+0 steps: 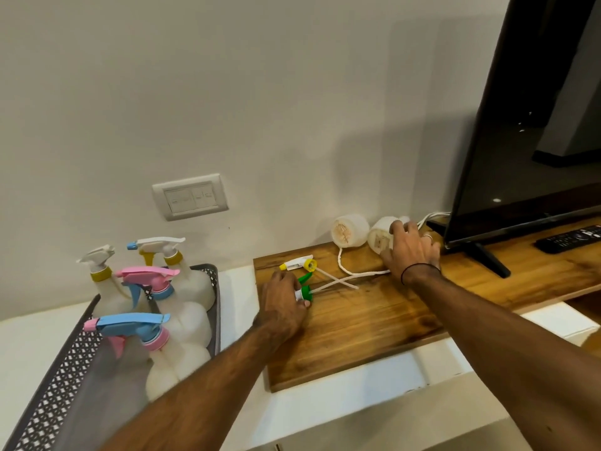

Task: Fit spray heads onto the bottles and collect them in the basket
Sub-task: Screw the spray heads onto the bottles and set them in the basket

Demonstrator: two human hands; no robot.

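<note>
hands on a green head and a lying bottle

the left hand (284, 299) rests on the wooden board (357, 320), its fingers curled round a green spray head (305, 289) whose white tube runs out to the right. just behind it lies a yellow spray head (300, 264), untouched, its tube crossing the green one's. the right hand (411, 252) reaches to the back of the board and grasps a white bottle (380, 237) lying on its side, base toward the camera, fingers curved over its top. a second bottle (349, 230) lies just beside it to the left, also on its side, close to the wall. a white cord (349, 271) loops across the board between the bottles and the heads.

to the left, on the white counter (39, 340), a grey perforated basket (48, 395) holds four white bottles with heads fitted: two with white-and-yellow heads at the back, one pink-and-blue (151, 278), and one blue-and-pink (133, 325) nearest. a wall socket (190, 196) sits above. at right stand a dark tv (520, 125) and a remote (569, 237).
</note>
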